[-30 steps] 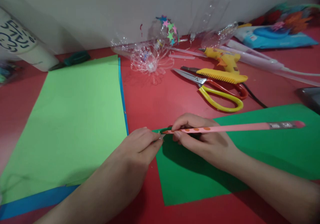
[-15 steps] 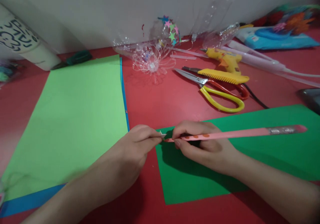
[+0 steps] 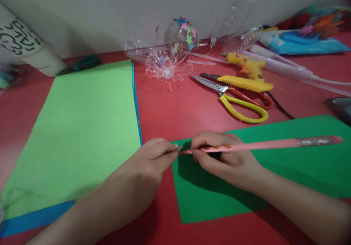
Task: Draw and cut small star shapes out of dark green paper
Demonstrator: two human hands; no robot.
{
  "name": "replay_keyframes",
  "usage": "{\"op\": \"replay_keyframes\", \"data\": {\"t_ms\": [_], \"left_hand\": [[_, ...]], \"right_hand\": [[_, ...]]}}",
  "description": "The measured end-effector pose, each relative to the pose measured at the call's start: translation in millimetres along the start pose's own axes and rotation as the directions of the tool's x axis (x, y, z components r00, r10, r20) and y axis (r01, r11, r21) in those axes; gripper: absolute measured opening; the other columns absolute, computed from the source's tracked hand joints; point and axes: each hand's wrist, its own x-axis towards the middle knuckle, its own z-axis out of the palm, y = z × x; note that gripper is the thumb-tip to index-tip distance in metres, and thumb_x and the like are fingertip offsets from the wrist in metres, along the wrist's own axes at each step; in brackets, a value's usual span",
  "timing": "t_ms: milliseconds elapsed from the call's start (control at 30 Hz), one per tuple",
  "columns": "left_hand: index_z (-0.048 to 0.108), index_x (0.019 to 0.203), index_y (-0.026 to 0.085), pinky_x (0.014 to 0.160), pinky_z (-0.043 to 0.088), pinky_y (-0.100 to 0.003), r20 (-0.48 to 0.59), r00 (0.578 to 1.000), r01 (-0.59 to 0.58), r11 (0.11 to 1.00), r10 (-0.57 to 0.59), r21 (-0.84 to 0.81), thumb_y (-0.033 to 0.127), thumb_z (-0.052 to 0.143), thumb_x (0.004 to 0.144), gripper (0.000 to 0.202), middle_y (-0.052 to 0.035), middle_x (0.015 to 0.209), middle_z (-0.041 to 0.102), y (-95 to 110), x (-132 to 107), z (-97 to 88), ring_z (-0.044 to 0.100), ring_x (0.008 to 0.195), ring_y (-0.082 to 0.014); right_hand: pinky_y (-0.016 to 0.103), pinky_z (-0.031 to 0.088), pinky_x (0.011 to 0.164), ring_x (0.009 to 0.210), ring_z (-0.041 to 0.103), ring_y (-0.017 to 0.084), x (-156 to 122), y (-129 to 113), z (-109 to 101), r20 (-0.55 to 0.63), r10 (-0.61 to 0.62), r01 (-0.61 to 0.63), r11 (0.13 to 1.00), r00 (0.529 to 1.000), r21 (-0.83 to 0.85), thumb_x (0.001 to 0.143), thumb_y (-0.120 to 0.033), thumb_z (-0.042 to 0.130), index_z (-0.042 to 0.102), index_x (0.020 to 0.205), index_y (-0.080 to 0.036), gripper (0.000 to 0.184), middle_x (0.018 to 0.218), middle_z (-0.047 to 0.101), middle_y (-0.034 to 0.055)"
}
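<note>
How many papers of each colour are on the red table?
Light green paper: 1
Dark green paper: 1, with the right hand and its pink pencil over it
Blue paper, peeking from under the light green: 1
Total: 3

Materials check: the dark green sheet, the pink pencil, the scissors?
Dark green sheet: thin matte paper or card, lying flat with crisp edges. Pink pencil: probably painted wood, with a metallic ferrule and an eraser tip. Scissors: shiny metal blades, glossy yellow and red handles, likely plastic.
</note>
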Motion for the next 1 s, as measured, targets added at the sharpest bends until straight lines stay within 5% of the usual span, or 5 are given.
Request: {"op": "replay_keyframes", "data": {"t_ms": [133, 367, 633, 800, 1000], "left_hand": [[0.057, 0.118, 0.026, 0.089, 0.051, -0.032, 0.064, 0.998, 0.007, 0.997, -0.002, -0.077, 0.011, 0.034, 0.091, 0.038, -0.0044, 0.11, 0.064, -2, 0, 2.8, 0.061, 0.1, -0.0182], [0.059, 0.115, 0.023, 0.09, 0.049, -0.033, 0.108, 0.994, 0.001, 0.995, 0.011, -0.105, 0.012, 0.036, 0.092, 0.034, -0.0064, 0.111, 0.062, -5, -1, -0.6, 0.058, 0.103, -0.0195], [0.045, 0.131, 0.029, 0.103, 0.037, -0.028, 0.166, 0.97, -0.156, 0.98, 0.176, -0.124, 0.0, 0.037, 0.089, 0.053, -0.0019, 0.127, 0.053, -24, 3, -12.0, 0.046, 0.119, -0.015], [0.043, 0.134, 0.029, 0.106, 0.032, -0.025, 0.238, 0.96, -0.128, 0.986, 0.151, -0.11, 0.0, 0.038, 0.089, 0.053, -0.0006, 0.132, 0.049, -27, 2, -15.6, 0.043, 0.122, -0.0128], [0.043, 0.134, 0.027, 0.105, 0.035, -0.028, 0.25, 0.96, -0.109, 0.99, 0.129, -0.094, 0.002, 0.041, 0.088, 0.052, -0.0027, 0.13, 0.05, -22, 1, -15.9, 0.045, 0.12, -0.0151]], "right_hand": [[0.02, 0.042, 0.05, 0.056, 0.058, 0.012, -1, 0, -1, -0.049, 0.015, -0.013, 0.999, 0.999, 0.036, 0.084, -0.014, 0.05, 0.059, 0.078, -0.02, 0.012, 0.068, 0.066, -0.0006], [0.021, 0.05, 0.066, 0.073, 0.067, 0.014, 0, 4, 6, -0.057, -0.182, 0.18, 0.983, 0.982, -0.045, 0.089, -0.013, 0.05, 0.064, 0.088, -0.021, 0.015, 0.079, 0.072, 0.001], [0.024, 0.05, 0.065, 0.077, 0.068, 0.017, 1, 6, 7, -0.024, -0.138, 0.136, 0.987, 0.99, -0.081, 0.092, -0.019, 0.048, 0.063, 0.09, -0.021, 0.015, 0.084, 0.072, 0.0029], [0.022, 0.049, 0.065, 0.073, 0.066, 0.014, -1, 5, 5, -0.041, -0.13, 0.129, 0.992, 0.991, -0.01, 0.091, -0.018, 0.049, 0.062, 0.09, -0.022, 0.014, 0.082, 0.071, 0.0004], [0.019, 0.038, 0.046, 0.05, 0.054, 0.01, -5, 3, 3, 0.022, -0.046, 0.045, 0.999, 0.999, 0.007, 0.082, -0.015, 0.049, 0.054, 0.077, -0.021, 0.009, 0.061, 0.062, -0.0033]]}}
